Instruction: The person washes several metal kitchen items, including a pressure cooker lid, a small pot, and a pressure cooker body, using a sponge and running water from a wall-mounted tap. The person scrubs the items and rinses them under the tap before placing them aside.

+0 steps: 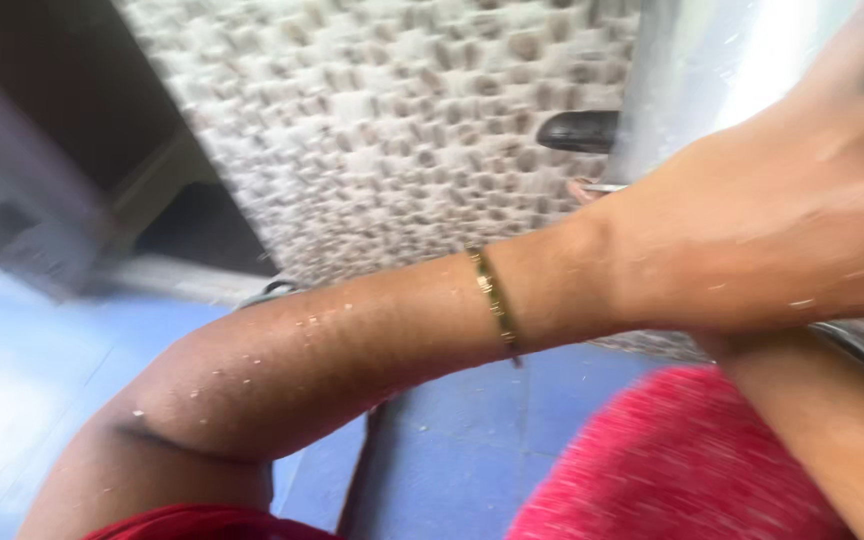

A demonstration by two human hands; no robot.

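while my left hand (782,230) reaches across to the right, i can't tell whether it is gripping or loose, since the fingers are out of sight against a shiny metal surface (692,70). a dark handle (580,131) sits just beside my wrist, and a thin gold bangle (493,298) rides my wet, speckled forearm. my right arm (832,440) crosses underneath; its hand is not shown. i'd judge a slow, steady reach best here. no packages, labels or signs show; only a knobbly pale mat (382,130) and blue floor (452,460).

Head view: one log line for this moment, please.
left hand: at shiny metal vessel, grip unclear | right hand: hidden | gold bangle on wrist | blurred
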